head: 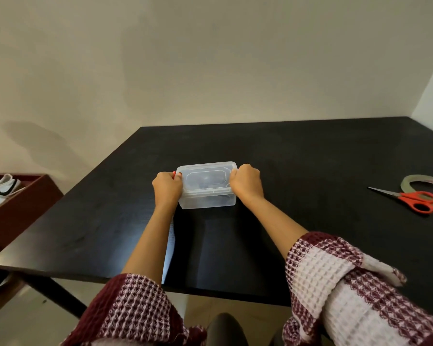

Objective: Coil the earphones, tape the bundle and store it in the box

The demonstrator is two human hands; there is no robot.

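Box [206, 189] sits mid-bench [310, 158], lid [205, 175] on. Hands are clamped on it: left hand [167, 187] at the 9 o'clock end, right hand [246, 183] at 3 o'clock, likely to snap the lid down. The dark bundle inside is probably the earphones [223, 199]. Scissors [410, 199] and tape [408, 182] are parked far off at 3 o'clock, out of the way.

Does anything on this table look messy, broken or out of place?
Nothing much stands out. The box sits flat on the table with its lid on, and the left hand and right hand each grip one end. The only untidy bit is the scissors, whose handles lie on the tape roll.
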